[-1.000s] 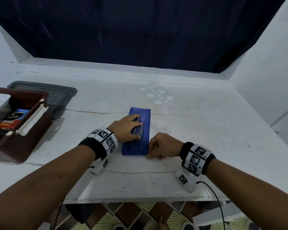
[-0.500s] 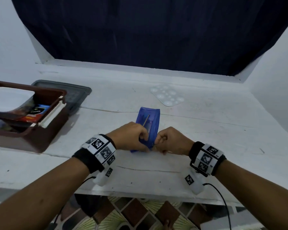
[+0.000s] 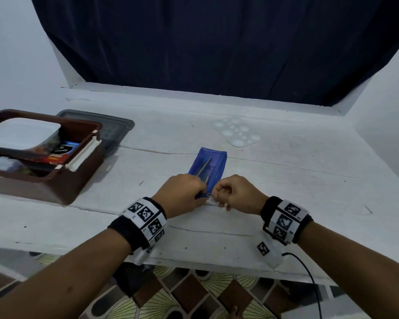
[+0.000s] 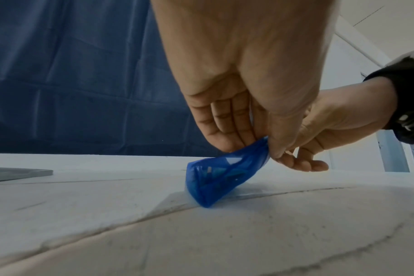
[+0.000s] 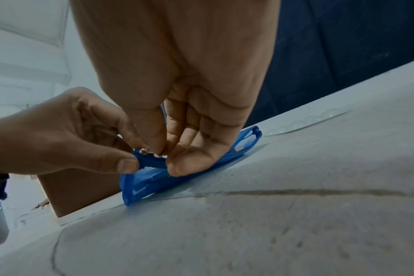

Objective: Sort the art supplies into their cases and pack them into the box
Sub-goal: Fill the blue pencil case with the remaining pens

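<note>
A blue translucent zip pouch (image 3: pixel 211 165) lies lengthwise at mid-table with a thin brown stick (image 3: pixel 203 167) showing inside it. My left hand (image 3: pixel 195 192) pinches the pouch's near end between thumb and fingers and lifts that end slightly off the table. In the left wrist view the pouch (image 4: pixel 215 179) slopes down from the left hand (image 4: pixel 255 147) to the table. My right hand (image 5: pixel 158 151) pinches the small metal zipper pull (image 5: pixel 145 150) at the same end, right beside the left hand (image 5: pixel 121 160). The brown box (image 3: pixel 55 187) stands at the left.
The brown box holds a white tray (image 3: pixel 21 132), a printed packet (image 3: pixel 62 153) and other items. A grey lid (image 3: pixel 115 127) lies flat behind it. A clear paint palette (image 3: pixel 238 133) lies at the back centre. The table's front edge (image 3: pixel 217 268) runs just behind my wrists.
My left hand went from resting flat on top of the pouch to pinching its near end, which now lifts off the table. The right hand stayed at that end.
</note>
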